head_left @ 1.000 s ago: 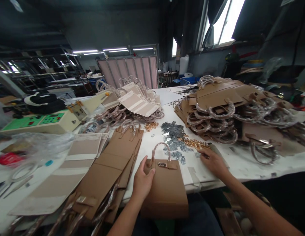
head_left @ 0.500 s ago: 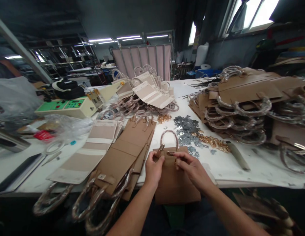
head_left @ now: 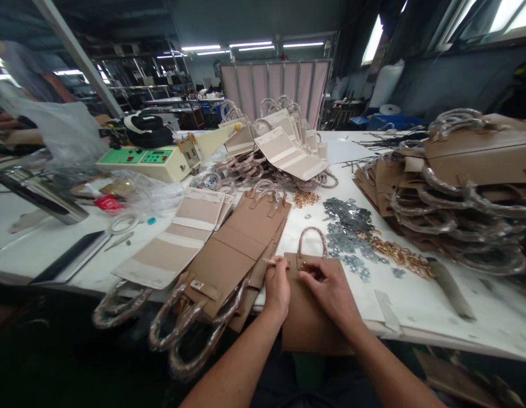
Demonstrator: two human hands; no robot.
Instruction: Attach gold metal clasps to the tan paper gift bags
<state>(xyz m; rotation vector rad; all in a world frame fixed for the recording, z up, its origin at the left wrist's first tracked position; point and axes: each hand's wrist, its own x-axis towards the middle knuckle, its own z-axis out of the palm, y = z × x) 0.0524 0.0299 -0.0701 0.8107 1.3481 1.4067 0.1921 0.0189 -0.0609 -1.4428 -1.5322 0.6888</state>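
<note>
A brown handbag (head_left: 307, 317) with a wrapped loop handle (head_left: 311, 237) lies flat at the near edge of the white table (head_left: 415, 306), partly hanging over it. My left hand (head_left: 276, 286) is closed on the bag's strap tab at its top left edge. My right hand (head_left: 328, 289) rests on the bag's front, fingers pinched at the small gold clasp near the top. Left of the bag lies a stack of brown bags (head_left: 235, 255) with wrapped handles.
Silver metal pieces (head_left: 345, 226) and gold clasps (head_left: 394, 254) lie scattered behind the bag. A tall pile of brown bags (head_left: 466, 181) fills the right side. Beige panels (head_left: 173, 241), a green-topped machine (head_left: 156, 161), plastic wrap and a person's arm at far left.
My right hand came back from the gold clasps to the bag's top and now pinches at its clasp. The left hand shifted onto the strap tab. The view swung left.
</note>
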